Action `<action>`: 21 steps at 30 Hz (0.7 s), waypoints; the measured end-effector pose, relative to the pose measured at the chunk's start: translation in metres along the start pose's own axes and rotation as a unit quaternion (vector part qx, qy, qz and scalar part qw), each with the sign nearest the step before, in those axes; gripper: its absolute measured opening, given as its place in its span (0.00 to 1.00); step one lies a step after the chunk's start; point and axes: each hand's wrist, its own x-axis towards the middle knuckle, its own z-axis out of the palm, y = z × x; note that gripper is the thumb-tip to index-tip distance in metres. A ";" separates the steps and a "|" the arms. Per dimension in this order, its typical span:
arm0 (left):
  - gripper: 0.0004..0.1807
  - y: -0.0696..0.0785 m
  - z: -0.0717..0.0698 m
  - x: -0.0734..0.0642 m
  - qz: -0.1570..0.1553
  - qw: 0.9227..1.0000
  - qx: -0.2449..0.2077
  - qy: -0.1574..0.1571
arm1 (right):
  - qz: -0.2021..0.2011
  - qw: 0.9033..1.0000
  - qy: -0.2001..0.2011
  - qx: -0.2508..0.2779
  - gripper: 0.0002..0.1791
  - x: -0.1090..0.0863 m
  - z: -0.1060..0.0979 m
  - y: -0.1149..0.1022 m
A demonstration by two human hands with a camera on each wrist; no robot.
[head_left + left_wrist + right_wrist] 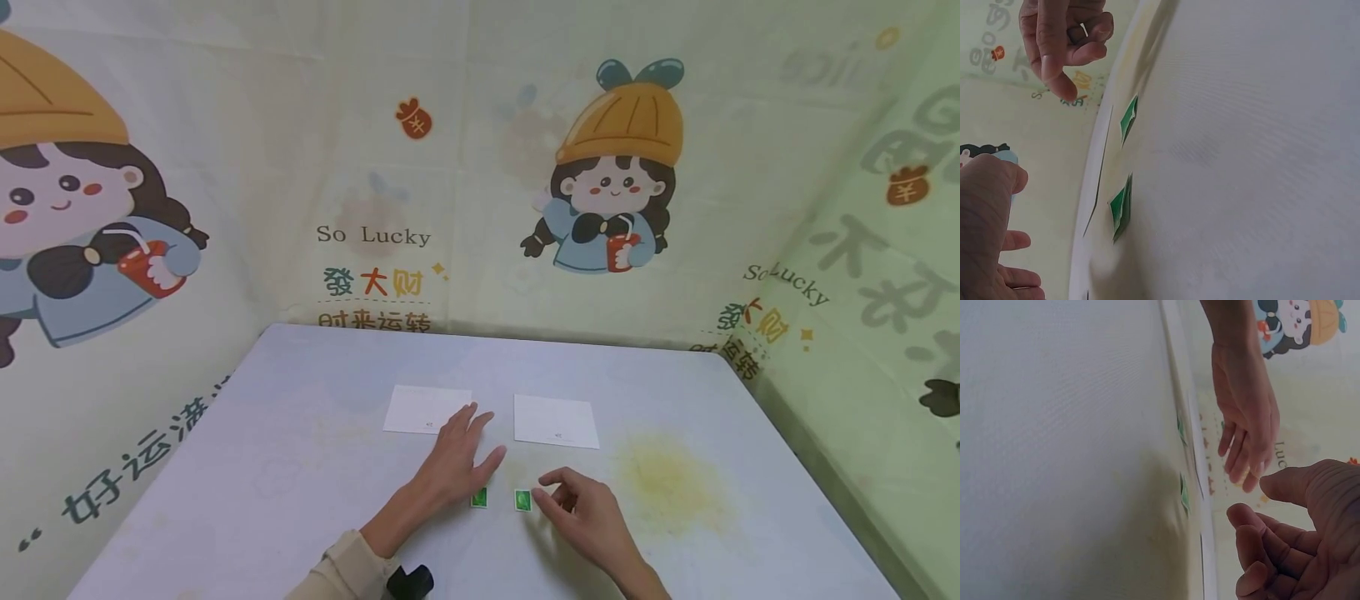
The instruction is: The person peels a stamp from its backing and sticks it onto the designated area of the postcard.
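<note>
Two small green stamps with white borders lie side by side on the table. In the left wrist view, one stamp shows raised, layered edges. My left hand hovers with spread fingers, partly covering the left stamp and a corner of the left white card. Just right of the right stamp, my right hand has loosely curled fingers and holds nothing. Beyond it lies a second white card; both cards carry a small printed mark near their lower edge.
The white table has a yellowish stain at right. Behind and beside it hang curtains printed with cartoon figures and lettering. A black device sits at the left cuff.
</note>
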 end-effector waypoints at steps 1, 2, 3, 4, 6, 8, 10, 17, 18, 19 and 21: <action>0.34 0.000 0.001 0.002 0.001 1.000 0.001 0.000 | -0.003 1.000 -0.002 -0.004 0.09 0.001 0.001 0.001; 0.34 0.001 0.001 0.003 0.002 1.000 0.000 0.000 | -0.007 1.000 -0.004 -0.007 0.09 0.002 0.001 0.002; 0.34 0.001 0.002 0.005 0.003 1.000 0.000 -0.001 | -0.013 1.000 -0.006 -0.009 0.10 0.003 0.002 0.003; 0.34 0.001 0.002 0.006 0.004 1.000 0.000 -0.003 | -0.017 1.000 -0.008 -0.012 0.10 0.004 0.002 0.003; 0.33 0.001 0.004 0.009 0.005 1.000 0.002 -0.006 | -0.024 0.999 -0.014 -0.018 0.10 0.006 0.003 0.005; 0.33 0.001 0.005 0.012 0.007 1.000 0.006 -0.010 | -0.032 0.999 -0.022 -0.024 0.11 0.008 0.003 0.005; 0.33 0.001 0.007 0.014 0.008 1.000 0.013 -0.015 | -0.037 0.998 -0.030 -0.032 0.11 0.010 0.003 0.006; 0.33 0.001 0.012 0.025 0.008 0.999 0.024 -0.030 | -0.051 0.996 -0.055 -0.039 0.11 0.016 0.005 0.007; 0.33 0.002 0.012 0.027 0.007 0.999 0.024 -0.034 | -0.051 0.996 -0.059 -0.039 0.11 0.017 0.005 0.007; 0.32 0.002 0.012 0.028 0.008 0.999 0.025 -0.037 | -0.051 0.996 -0.062 -0.037 0.11 0.017 0.005 0.007; 0.32 0.002 0.013 0.032 0.007 0.999 0.025 -0.044 | -0.050 0.996 -0.068 -0.037 0.11 0.018 0.006 0.007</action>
